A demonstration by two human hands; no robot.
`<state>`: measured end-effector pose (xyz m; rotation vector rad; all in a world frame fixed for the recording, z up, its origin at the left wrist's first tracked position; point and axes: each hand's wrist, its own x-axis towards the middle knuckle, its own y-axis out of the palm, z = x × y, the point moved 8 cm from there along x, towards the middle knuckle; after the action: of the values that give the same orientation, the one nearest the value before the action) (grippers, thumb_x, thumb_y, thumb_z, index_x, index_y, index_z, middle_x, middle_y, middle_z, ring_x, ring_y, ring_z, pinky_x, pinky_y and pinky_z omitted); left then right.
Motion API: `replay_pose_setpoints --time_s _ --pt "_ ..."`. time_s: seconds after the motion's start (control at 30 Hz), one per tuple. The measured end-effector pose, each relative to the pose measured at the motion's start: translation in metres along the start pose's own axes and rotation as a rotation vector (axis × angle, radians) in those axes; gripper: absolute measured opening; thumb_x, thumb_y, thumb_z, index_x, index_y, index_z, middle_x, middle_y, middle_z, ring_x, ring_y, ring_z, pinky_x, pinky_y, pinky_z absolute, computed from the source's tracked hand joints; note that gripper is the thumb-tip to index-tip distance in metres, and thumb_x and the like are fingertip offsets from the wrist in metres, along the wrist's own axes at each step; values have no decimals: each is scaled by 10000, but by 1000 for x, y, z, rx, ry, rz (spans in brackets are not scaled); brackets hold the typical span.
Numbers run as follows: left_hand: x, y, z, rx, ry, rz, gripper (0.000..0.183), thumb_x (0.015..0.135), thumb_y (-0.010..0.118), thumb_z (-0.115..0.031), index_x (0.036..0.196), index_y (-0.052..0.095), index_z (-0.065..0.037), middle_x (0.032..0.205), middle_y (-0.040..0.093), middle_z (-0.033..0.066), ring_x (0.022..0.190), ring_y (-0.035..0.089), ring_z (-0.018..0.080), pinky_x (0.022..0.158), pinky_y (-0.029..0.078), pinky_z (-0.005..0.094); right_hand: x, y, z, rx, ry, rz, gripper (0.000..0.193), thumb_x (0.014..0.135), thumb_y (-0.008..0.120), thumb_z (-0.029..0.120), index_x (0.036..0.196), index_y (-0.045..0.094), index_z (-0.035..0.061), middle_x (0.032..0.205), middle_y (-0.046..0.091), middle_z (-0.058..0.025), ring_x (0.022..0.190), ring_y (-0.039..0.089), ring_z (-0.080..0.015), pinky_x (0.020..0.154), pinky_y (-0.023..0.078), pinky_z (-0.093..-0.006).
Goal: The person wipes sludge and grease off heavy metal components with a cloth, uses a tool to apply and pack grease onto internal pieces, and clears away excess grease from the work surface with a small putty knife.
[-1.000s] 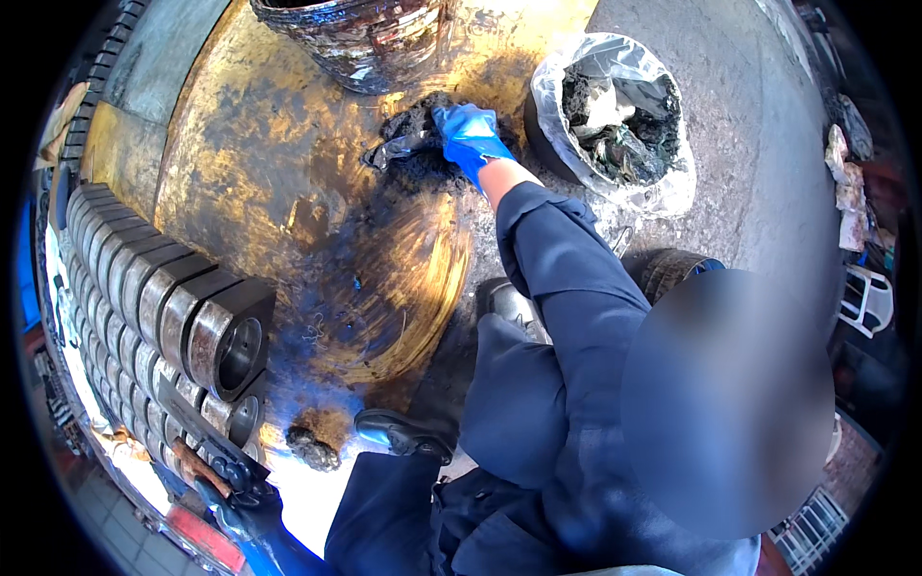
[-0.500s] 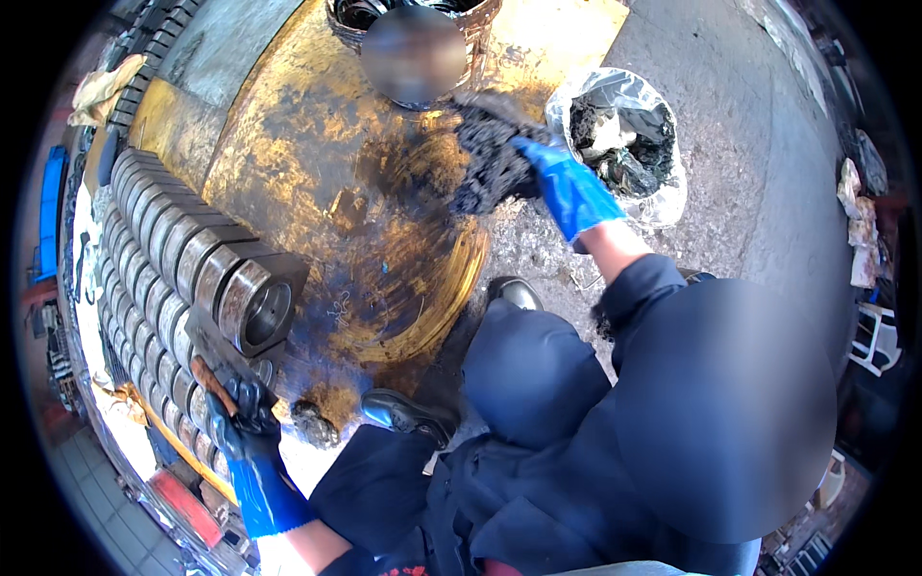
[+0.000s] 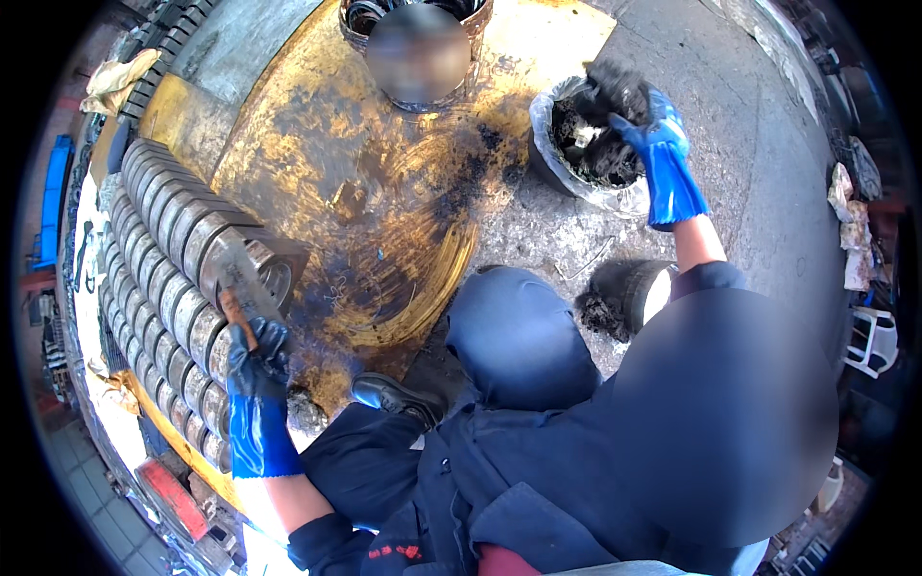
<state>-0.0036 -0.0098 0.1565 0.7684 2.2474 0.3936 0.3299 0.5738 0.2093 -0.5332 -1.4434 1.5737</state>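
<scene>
My left hand (image 3: 257,360), in a blue and black rubber glove, is closed round the wooden handle of a flat-bladed scraper (image 3: 237,317). Its metal blade points up beside rows of round metal rings (image 3: 204,252) stacked on the left. My right hand (image 3: 658,130), in a blue glove, grips a dark, shaggy rag (image 3: 618,88) above a bin lined with clear plastic (image 3: 540,139). Inside the bin lie black, dirty scraps and something pale. The fingers of my right hand are partly hidden by the rag.
A stained yellow metal plate (image 3: 384,259) covers the floor ahead. At its far side stands a container (image 3: 355,38) with dark contents, partly behind a blurred patch. A dark cylindrical pail (image 3: 624,288) and a black fluffy clump (image 3: 600,315) are near my right knee.
My right hand has carried the dark rag right, from the plate's edge to over the lined bin. My left hand with the scraper has moved slightly up.
</scene>
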Motion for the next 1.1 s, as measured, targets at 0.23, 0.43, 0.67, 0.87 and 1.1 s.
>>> replay_pose_setpoints --time_s 0.23,0.43,0.67,0.87,1.1 --pt "37 103 26 344 18 -251 371 957 553 -411 1142 577 -91 954 689 42 879 654 148 686 489 255 -77 41 207 1159 21 864 520 910 613 423 1211 597 0 1048 682 -113 969 635 -177 875 502 -307" --pt "156 157 87 463 -46 -104 286 869 693 -286 1064 628 -87 837 676 43 645 638 137 463 440 252 -108 162 273 1482 21 1177 496 919 588 433 1183 623 15 1037 675 -65 907 616 -142 832 480 -283" --pt "197 172 139 639 -266 120 363 881 688 -323 1095 627 -36 813 678 72 651 648 143 468 437 242 -121 176 272 1700 -113 1163 353 922 628 290 1135 641 8 1037 672 -69 900 619 -123 811 496 -270" --pt "176 148 134 637 -311 107 356 863 707 -301 1078 634 -28 813 699 87 620 647 143 460 436 242 -128 247 234 1812 667 1130 255 897 652 147 1103 621 -2 1038 689 -119 938 668 -211 859 538 -328" --pt "101 58 73 682 -356 -88 336 831 701 -152 1120 608 -7 832 689 139 618 642 188 477 453 240 -89 266 61 147 191 397 463 845 548 513 848 685 70 763 684 -176 733 672 -361 672 535 -450"
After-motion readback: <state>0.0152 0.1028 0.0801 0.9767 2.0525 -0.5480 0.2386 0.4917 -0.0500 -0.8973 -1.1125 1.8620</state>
